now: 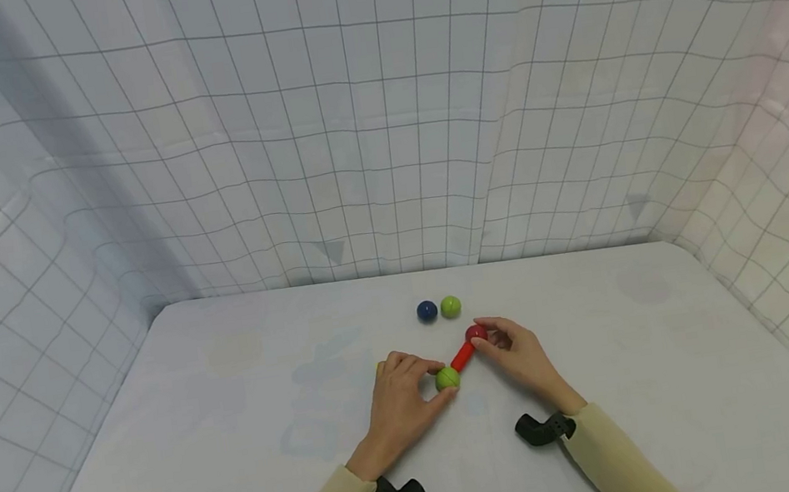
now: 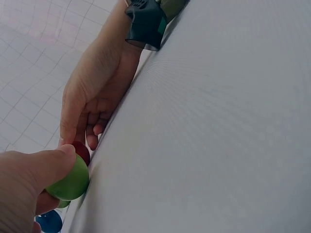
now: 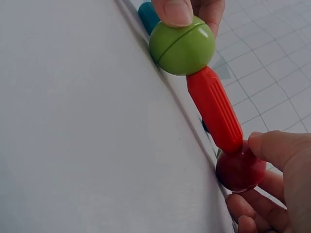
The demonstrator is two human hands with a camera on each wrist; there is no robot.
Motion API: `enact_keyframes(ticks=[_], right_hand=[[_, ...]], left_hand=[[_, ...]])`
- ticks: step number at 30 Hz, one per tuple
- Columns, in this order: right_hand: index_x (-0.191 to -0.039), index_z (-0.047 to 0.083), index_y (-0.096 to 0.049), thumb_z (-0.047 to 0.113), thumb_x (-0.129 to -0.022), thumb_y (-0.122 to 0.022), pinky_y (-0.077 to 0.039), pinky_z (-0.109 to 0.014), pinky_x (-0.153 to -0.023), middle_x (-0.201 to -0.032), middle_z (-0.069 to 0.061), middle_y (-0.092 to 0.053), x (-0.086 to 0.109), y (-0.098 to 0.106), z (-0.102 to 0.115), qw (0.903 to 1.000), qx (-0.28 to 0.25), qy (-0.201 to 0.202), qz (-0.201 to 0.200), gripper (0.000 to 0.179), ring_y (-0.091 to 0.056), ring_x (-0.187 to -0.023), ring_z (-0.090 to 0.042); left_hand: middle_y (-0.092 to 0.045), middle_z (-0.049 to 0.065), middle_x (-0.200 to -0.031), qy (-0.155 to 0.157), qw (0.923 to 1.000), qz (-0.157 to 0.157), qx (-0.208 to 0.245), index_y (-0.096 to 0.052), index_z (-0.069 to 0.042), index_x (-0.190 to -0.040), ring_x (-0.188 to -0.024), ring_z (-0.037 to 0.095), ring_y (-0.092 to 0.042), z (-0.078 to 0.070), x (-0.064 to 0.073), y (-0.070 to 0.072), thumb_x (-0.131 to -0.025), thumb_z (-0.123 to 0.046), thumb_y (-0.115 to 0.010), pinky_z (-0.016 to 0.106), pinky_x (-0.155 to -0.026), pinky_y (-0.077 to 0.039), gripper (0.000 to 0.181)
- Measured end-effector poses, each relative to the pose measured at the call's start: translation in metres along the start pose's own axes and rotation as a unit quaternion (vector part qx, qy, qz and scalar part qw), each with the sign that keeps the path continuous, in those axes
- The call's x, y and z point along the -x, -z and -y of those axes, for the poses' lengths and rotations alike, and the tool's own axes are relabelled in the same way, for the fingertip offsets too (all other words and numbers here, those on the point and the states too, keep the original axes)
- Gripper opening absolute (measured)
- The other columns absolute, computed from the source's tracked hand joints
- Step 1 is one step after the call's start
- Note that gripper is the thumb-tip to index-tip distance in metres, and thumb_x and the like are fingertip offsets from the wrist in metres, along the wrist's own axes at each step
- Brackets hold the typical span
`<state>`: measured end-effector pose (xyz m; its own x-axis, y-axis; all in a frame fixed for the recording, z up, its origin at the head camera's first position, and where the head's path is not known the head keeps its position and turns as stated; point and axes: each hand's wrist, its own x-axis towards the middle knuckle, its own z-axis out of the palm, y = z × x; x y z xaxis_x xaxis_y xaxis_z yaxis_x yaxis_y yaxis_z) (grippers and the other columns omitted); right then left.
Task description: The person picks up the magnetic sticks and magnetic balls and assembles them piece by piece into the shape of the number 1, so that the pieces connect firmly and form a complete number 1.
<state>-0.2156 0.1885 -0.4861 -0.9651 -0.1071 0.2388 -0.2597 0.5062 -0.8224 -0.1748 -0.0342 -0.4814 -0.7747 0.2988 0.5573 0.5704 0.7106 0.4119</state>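
Note:
A short red rod [image 1: 462, 357] joins a green ball [image 1: 447, 380] at its near end to a dark red ball [image 1: 477, 333] at its far end. My left hand [image 1: 403, 400] pinches the green ball between thumb and fingers. The red ball is pinched by my right hand [image 1: 519, 354]. Up close in the right wrist view, the red rod [image 3: 216, 109] has grooved sides and meets both balls. In the left wrist view the green ball [image 2: 70, 182] covers the rod.
Beyond the hands, a dark blue ball [image 1: 427, 311] and a second green ball [image 1: 451, 306] lie side by side on the white table [image 1: 242, 452]. A yellow piece [image 1: 380, 367] peeks out behind the left hand. In the right wrist view a teal piece [image 3: 148, 17] shows.

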Motion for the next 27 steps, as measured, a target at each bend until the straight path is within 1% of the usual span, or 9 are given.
enact_keyframes(ticks=[3, 6, 9, 11, 14, 18, 20, 24, 27], right_hand=[[-0.121, 0.006, -0.063, 0.018, -0.086, -0.072, -0.048, -0.028, -0.072, -0.103, -0.006, -0.062, 0.001, -0.002, 0.001, 0.9995, -0.001, 0.001, -0.032, 0.038, -0.058, -0.081, -0.018], [-0.119, 0.003, -0.061, 0.017, -0.085, -0.073, -0.048, -0.026, -0.07, -0.106, -0.011, -0.058, 0.001, -0.004, 0.002, 0.9969, -0.001, -0.009, -0.078, 0.039, -0.056, -0.081, -0.02], [-0.112, 0.001, -0.059, 0.02, -0.084, -0.074, -0.044, -0.025, -0.069, -0.1, -0.011, -0.055, 0.002, -0.005, 0.005, 0.9924, -0.017, -0.041, -0.115, 0.036, -0.053, -0.081, -0.02], [-0.105, 0.002, -0.06, 0.024, -0.084, -0.074, -0.042, -0.025, -0.068, -0.093, -0.009, -0.054, 0.005, -0.004, 0.008, 0.99, -0.031, -0.065, -0.122, 0.033, -0.052, -0.079, -0.019], [-0.096, 0.005, -0.062, 0.026, -0.084, -0.074, -0.041, -0.025, -0.064, -0.083, -0.006, -0.057, 0.011, -0.004, 0.013, 0.9899, -0.038, -0.086, -0.106, 0.027, -0.052, -0.074, -0.019], [-0.088, 0.009, -0.065, 0.027, -0.086, -0.072, -0.04, -0.024, -0.06, -0.072, -0.001, -0.057, 0.02, -0.006, 0.02, 0.993, -0.016, -0.093, -0.071, 0.02, -0.051, -0.068, -0.016], [-0.085, 0.009, -0.067, 0.025, -0.086, -0.072, -0.04, -0.024, -0.06, -0.07, 0.001, -0.057, 0.024, -0.007, 0.024, 0.9945, -0.005, -0.09, -0.053, 0.017, -0.05, -0.067, -0.015], [-0.083, 0.012, -0.07, 0.025, -0.086, -0.071, -0.041, -0.026, -0.06, -0.068, 0.004, -0.059, 0.029, -0.01, 0.031, 0.9963, 0.007, -0.085, 0.001, 0.013, -0.051, -0.066, -0.013], [-0.082, 0.014, -0.072, 0.031, -0.086, -0.071, -0.04, -0.027, -0.06, -0.068, 0.006, -0.06, 0.031, -0.012, 0.035, 0.9954, 0.019, -0.087, 0.036, 0.017, -0.051, -0.066, -0.012]], left_hand=[[-0.066, -0.006, -0.086, 0.002, 1.0, 0.001, 0.006, -0.073, -0.017, -0.094, -0.085, 0.013, -0.046, 0.001, 0.0, 0.0, -0.072, -0.035, -0.083, 0.032, -0.075, -0.035, 0.03], [-0.066, -0.007, -0.086, 0.005, 1.0, 0.004, 0.007, -0.074, -0.017, -0.095, -0.085, 0.013, -0.046, 0.001, 0.0, 0.0, -0.072, -0.037, -0.083, 0.032, -0.076, -0.035, 0.031], [-0.066, -0.008, -0.087, 0.007, 1.0, 0.006, 0.004, -0.074, -0.017, -0.095, -0.086, 0.012, -0.046, 0.001, 0.0, 0.0, -0.072, -0.037, -0.083, 0.031, -0.076, -0.035, 0.032], [-0.066, -0.008, -0.087, 0.008, 0.9999, 0.006, 0.007, -0.074, -0.017, -0.095, -0.086, 0.012, -0.046, 0.001, 0.0, 0.0, -0.071, -0.037, -0.083, 0.031, -0.076, -0.035, 0.032], [-0.066, -0.008, -0.087, 0.009, 0.9999, 0.006, 0.008, -0.074, -0.017, -0.095, -0.086, 0.012, -0.046, 0.0, 0.001, 0.0, -0.071, -0.037, -0.083, 0.031, -0.076, -0.035, 0.033], [-0.066, -0.007, -0.086, 0.007, 0.9999, 0.005, 0.008, -0.074, -0.017, -0.096, -0.085, 0.012, -0.046, 0.0, 0.0, 0.0, -0.071, -0.038, -0.084, 0.031, -0.075, -0.035, 0.034], [-0.066, -0.007, -0.086, 0.006, 0.9999, 0.003, 0.009, -0.074, -0.018, -0.095, -0.085, 0.012, -0.046, 0.0, 0.0, 0.0, -0.07, -0.038, -0.084, 0.031, -0.075, -0.035, 0.034], [-0.066, -0.008, -0.086, 0.005, 0.9999, 0.001, 0.012, -0.074, -0.017, -0.095, -0.085, 0.012, -0.046, 0.001, 0.0, -0.001, -0.07, -0.038, -0.084, 0.031, -0.076, -0.035, 0.034], [-0.066, -0.008, -0.085, 0.005, 0.9999, 0.0, 0.015, -0.074, -0.017, -0.094, -0.085, 0.012, -0.046, 0.002, 0.001, -0.001, -0.07, -0.039, -0.084, 0.032, -0.076, -0.035, 0.034]])
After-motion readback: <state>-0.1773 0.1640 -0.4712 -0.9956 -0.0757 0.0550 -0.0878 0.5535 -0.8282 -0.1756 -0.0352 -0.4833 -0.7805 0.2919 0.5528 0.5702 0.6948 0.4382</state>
